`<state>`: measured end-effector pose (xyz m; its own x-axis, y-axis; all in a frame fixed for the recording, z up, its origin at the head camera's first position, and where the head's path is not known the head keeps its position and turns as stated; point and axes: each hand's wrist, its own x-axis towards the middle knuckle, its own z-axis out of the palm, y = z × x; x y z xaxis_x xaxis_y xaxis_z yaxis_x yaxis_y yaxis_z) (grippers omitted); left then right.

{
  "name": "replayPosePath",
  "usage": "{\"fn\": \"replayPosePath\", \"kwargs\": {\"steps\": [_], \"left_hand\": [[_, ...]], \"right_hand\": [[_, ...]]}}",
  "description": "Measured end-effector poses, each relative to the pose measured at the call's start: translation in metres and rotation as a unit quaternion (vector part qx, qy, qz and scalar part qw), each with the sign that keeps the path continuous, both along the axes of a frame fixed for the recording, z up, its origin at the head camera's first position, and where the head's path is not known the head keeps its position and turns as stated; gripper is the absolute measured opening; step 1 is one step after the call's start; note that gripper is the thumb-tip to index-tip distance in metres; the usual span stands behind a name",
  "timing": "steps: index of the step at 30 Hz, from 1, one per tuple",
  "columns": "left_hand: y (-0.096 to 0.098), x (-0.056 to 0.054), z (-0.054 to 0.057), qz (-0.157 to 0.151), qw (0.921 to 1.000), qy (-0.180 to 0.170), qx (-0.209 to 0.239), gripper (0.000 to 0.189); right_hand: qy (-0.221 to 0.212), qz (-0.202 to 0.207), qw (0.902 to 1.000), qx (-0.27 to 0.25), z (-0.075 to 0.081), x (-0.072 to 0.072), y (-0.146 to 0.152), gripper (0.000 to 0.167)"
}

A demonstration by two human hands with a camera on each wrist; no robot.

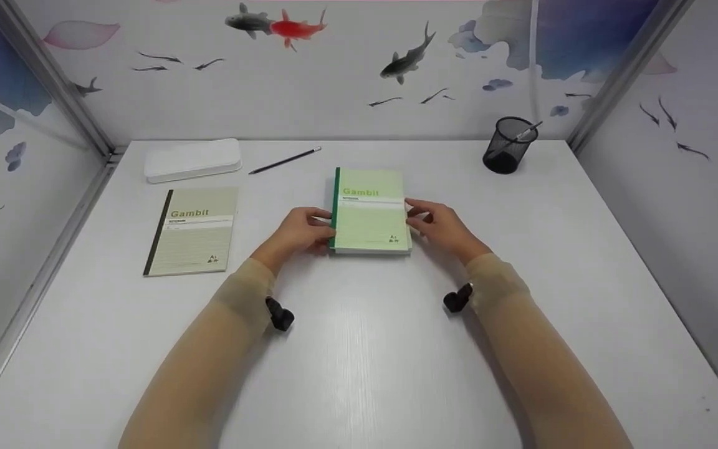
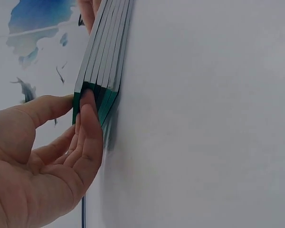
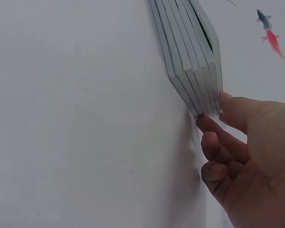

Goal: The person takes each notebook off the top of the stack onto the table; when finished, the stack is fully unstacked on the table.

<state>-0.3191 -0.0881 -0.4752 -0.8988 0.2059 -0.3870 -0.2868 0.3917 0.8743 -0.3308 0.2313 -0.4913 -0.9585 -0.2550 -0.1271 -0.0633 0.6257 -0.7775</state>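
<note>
The stack of notebooks [image 1: 371, 215] lies directly between the two hands on the worktop [image 1: 359, 349], its long axis running away from the person and its green spine side facing left. Neither hand is nearer: both touch the stack, on opposite long sides. The left hand [image 1: 301, 231] is partly closed, thumb at the top spine and fingertips bent in against the spines below. The right hand [image 1: 445, 229] pinches the page-edge side with thumb high and forefinger low, the other fingers loosely curled beside it; how firmly either presses, I cannot tell. A separate notebook [image 1: 191, 234] lies flat to the left, apart from the left hand, slightly tilted from the stack's line.
</note>
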Motion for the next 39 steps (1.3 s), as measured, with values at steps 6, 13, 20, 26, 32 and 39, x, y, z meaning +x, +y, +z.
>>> {"fn": "replayPosePath", "kwargs": {"steps": [6,13,20,26,32,39], "left_hand": [[-0.007,-0.002,0.001,-0.051,0.9983,0.009,-0.027,0.055],[-0.014,-0.003,0.0,-0.088,0.9961,-0.001,-0.006,0.054],[-0.015,-0.001,0.0,-0.093,0.9953,-0.001,0.025,0.044],[-0.02,0.003,0.0,-0.074,0.9948,0.004,0.07,0.044],[-0.027,0.008,0.001,-0.05,0.9956,0.017,0.077,0.042],[-0.042,0.014,0.007,-0.022,0.9972,0.032,0.064,0.043]], "right_hand": [[0.003,0.002,0.9999,0.016,0.0,-0.002,0.0,0.053],[-0.007,-0.002,0.9997,0.022,0.0,-0.003,0.0,0.053],[0.001,0.002,0.9999,0.014,-0.001,-0.002,0.0,0.052],[0.003,0.015,0.9999,-0.005,-0.001,0.0,0.001,0.051],[0.011,0.017,0.9997,0.011,0.0,0.001,0.0,0.052],[0.003,0.005,0.9999,0.012,0.0,0.0,-0.001,0.051]]}}
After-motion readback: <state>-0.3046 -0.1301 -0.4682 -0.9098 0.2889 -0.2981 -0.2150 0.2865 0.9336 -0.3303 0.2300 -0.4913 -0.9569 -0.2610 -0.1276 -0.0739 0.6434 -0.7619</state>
